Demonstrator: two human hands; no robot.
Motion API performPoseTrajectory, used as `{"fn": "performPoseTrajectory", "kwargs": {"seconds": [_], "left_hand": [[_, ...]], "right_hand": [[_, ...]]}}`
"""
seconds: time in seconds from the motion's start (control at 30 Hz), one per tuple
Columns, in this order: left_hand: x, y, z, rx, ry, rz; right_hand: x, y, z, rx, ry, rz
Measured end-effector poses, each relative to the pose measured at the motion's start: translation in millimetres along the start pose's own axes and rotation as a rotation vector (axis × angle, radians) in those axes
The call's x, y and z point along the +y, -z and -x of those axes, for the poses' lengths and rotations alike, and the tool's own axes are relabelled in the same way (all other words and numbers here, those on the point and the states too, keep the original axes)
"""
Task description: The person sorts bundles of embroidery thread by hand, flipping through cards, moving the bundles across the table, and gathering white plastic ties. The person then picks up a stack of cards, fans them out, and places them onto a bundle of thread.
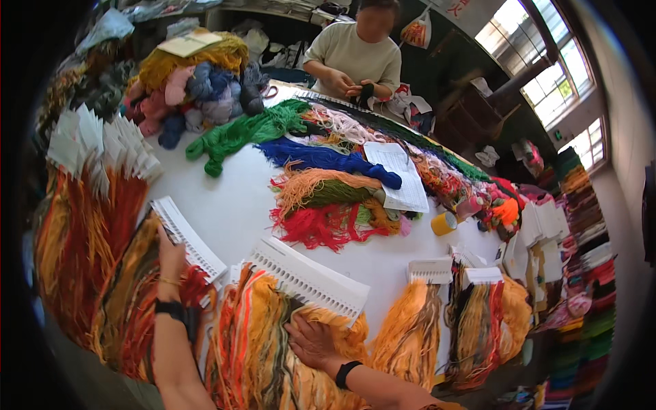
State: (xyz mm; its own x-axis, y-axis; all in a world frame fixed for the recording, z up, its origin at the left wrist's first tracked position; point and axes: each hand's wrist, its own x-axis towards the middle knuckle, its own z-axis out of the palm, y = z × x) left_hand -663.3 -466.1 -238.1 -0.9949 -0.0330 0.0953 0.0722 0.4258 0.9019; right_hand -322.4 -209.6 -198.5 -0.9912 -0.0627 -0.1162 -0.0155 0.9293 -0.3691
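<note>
My left hand (171, 254) is closed at the edge of a white punched thread card (188, 239), above its brown and red yarn strands (140, 283). A small dark shape shows by its fingertips, but what it grips is not clear. My right hand (316, 343) lies with fingers stretched over orange and yellow yarn (263, 328). This yarn hangs from a wider white punched card (311, 280) at the table's near edge. Both wrists wear dark bands.
Green (249, 133), blue (328, 160) and red yarn hanks (318, 229) lie across the white table (198, 188). A printed sheet (396, 178) and a yellow-ended spool (444, 223) are among them. More carded yarn (406, 328) hangs at right. Across the table, a person (355, 61) handles dark yarn.
</note>
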Motion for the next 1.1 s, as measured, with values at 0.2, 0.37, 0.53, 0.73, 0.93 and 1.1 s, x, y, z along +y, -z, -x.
{"fn": "performPoseTrajectory", "kwargs": {"seconds": [0.2,0.37,0.53,0.73,0.93,1.1], "left_hand": [[63,46,122,0.047,-0.055,-0.14],[147,40,287,-0.223,-0.206,-0.359],[197,23,413,-0.278,-0.296,-0.501],[203,3,474,-0.426,-0.221,-0.787],[221,-24,531,-0.279,0.022,-0.812],[246,-121,564,-0.432,-0.214,-0.444]], "right_hand": [[-17,-1,0,0.105,0.066,0.024],[-12,-6,9,0.273,0.092,0.087],[-12,-2,6,0.393,0.161,0.028],[-12,22,0,0.282,0.132,-0.107],[34,84,88,0.208,0.262,-0.6],[214,154,199,0.63,0.295,-0.226]]}}
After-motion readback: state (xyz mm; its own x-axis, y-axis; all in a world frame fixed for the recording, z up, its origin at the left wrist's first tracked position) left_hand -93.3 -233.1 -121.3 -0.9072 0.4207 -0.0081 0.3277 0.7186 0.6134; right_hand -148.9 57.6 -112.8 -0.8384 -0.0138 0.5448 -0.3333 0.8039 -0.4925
